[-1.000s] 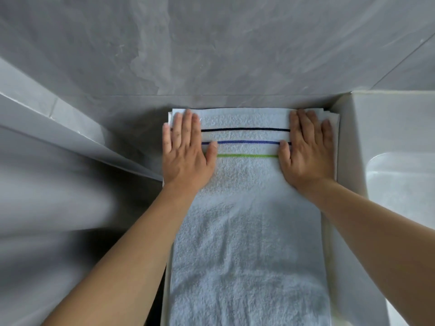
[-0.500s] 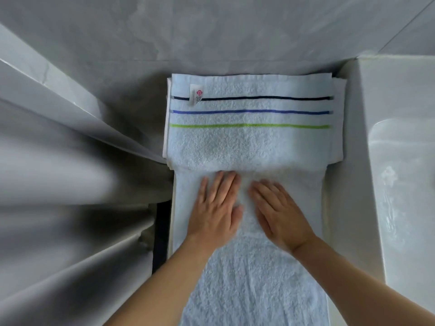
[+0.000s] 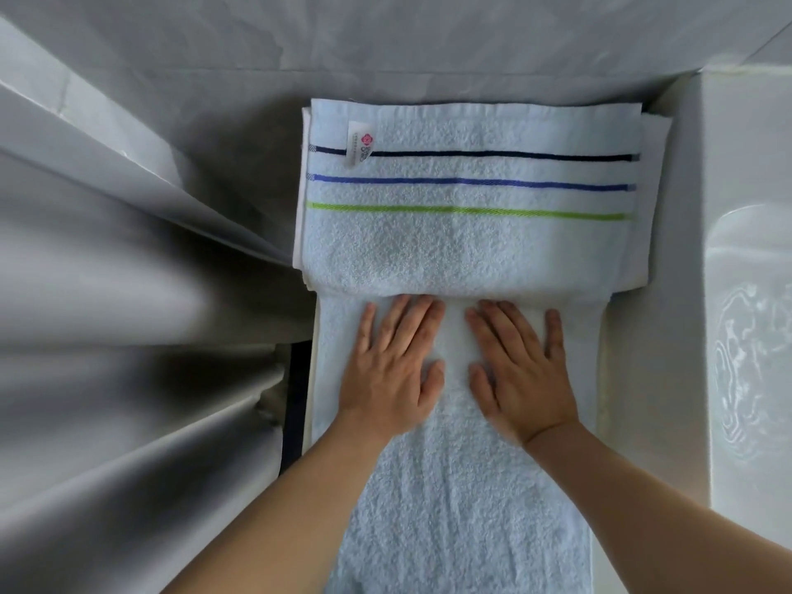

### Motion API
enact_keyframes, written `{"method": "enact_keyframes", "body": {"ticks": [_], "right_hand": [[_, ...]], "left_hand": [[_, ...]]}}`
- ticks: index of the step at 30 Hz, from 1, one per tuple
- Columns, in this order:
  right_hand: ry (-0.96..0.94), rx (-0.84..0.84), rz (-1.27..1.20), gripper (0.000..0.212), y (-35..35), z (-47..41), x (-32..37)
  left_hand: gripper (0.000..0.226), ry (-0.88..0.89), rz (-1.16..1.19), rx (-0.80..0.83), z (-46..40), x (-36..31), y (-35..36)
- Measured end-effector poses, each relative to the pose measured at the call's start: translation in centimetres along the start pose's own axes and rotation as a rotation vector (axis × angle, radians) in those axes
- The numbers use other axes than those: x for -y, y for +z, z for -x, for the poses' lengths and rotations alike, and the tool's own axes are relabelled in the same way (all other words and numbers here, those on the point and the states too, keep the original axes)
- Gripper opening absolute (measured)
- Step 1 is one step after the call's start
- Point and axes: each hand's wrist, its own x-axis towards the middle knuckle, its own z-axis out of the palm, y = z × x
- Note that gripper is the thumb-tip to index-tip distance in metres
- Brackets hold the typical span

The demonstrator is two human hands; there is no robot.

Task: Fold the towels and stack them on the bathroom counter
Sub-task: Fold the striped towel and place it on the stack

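Both hands have drawn slightly apart since half a second ago, when their fingertips nearly met; a second ago they lay farther up, on the striped band. Now the left hand (image 3: 392, 362) lies flat, palm down, on the long towel (image 3: 463, 486), fingers straight and close together, thumb spread toward the middle. Beside it, the right hand (image 3: 520, 366) lies flat in the same way, its fingers slightly fanned and its thumb pointing inward. A narrow strip of towel shows between the two thumbs. Neither hand pinches or curls around the cloth; both press on it with open palms.

Their fingertips reach the near edge of the folded towel (image 3: 467, 246), a pale blue towel lying crosswise against the back wall (image 3: 385, 32). Three thin stripes run across it: dark navy farthest away, blue in the middle, green nearest. A small white label (image 3: 359, 143) with a pink flower mark sits near its far left corner. More folded white layers show beneath it at the left and right edges.

Both towels lie on a white counter (image 3: 668, 293). A white basin (image 3: 754, 336) sits to the right. Grey, blurred panels fill the left side.
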Motion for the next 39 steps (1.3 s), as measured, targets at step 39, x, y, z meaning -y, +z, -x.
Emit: {"method": "enact_keyframes", "body": {"ticks": [39], "right_hand": [[0.175,0.060,0.001,0.064,1.6,9.1,3.2]], "left_hand": [[0.071,-0.222,-0.055,-0.037,3.5,3.3,0.3]]}}
